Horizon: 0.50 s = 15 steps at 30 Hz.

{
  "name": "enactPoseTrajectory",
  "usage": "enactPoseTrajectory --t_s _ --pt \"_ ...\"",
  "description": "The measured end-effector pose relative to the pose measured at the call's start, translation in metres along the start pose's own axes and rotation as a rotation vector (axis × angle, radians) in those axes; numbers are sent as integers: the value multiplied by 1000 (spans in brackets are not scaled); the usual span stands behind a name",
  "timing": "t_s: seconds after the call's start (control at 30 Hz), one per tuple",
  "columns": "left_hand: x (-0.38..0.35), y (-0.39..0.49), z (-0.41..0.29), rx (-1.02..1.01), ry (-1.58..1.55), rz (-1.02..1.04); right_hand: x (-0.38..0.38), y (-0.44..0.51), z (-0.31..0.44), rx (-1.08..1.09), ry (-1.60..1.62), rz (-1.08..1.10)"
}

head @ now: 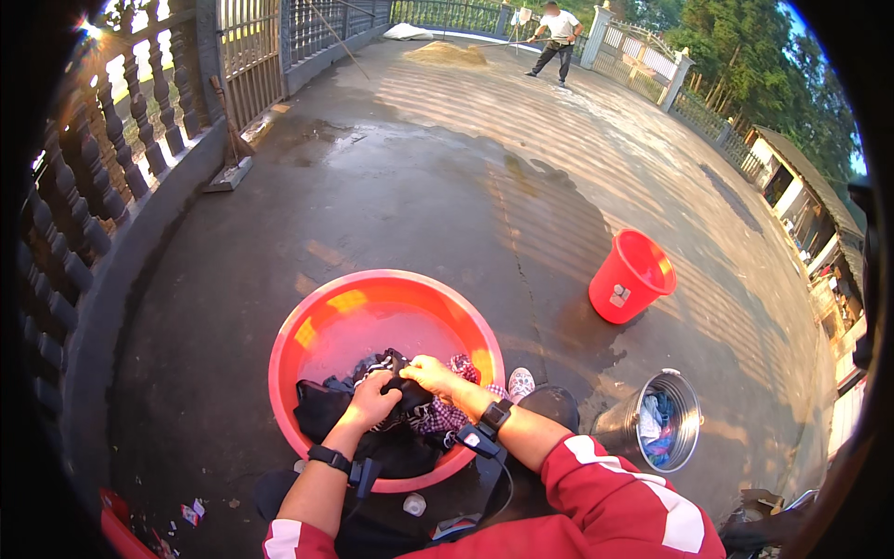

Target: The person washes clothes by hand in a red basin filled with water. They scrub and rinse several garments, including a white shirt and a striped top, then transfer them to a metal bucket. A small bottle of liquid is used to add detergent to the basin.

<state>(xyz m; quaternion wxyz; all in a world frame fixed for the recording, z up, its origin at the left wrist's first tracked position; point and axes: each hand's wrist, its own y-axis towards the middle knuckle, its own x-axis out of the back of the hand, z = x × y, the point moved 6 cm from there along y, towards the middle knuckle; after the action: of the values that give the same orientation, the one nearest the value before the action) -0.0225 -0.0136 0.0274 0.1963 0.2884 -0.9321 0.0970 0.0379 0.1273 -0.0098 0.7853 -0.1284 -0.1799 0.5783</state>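
Before me a wide red plastic basin (386, 275) holds soapy-looking water (377, 325) and a heap of wet clothes. My left hand (376, 400) and my right hand (429, 376) meet over the heap, both gripping a black garment (397, 365) with white markings. Beneath them lies more dark cloth (401, 454), partly hidden by my forearms. A checked dark red and white garment (443, 417) rests under my right wrist, against the basin's right side. Each wrist wears a black strap with a small device.
To the right stand a red bucket (621, 286) and a metal pail (614, 423) with clothes (656, 426) inside. A broom (234, 133) leans by the balustrade wall (133, 244) at left. Far off, a person (559, 35) works a long-handled tool beside a grain-like pile (447, 54). The concrete (419, 189) is partly wet.
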Motion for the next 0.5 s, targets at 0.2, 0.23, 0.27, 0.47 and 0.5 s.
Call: enactPoseTrajectory --t_s 0.2,0.23,0.27,0.47,0.5 --pt "9 -4 12 256 277 14 11 -4 8 190 -37 -192" --pt "11 -4 14 306 312 19 9 -2 8 181 -12 -154" --pt "12 -7 17 359 347 28 8 -1 6 174 33 -136" --pt "15 -12 14 379 528 -47 -3 1 6 143 150 -24" --pt "16 -11 11 326 451 -96 -3 0 3 74 154 -49"
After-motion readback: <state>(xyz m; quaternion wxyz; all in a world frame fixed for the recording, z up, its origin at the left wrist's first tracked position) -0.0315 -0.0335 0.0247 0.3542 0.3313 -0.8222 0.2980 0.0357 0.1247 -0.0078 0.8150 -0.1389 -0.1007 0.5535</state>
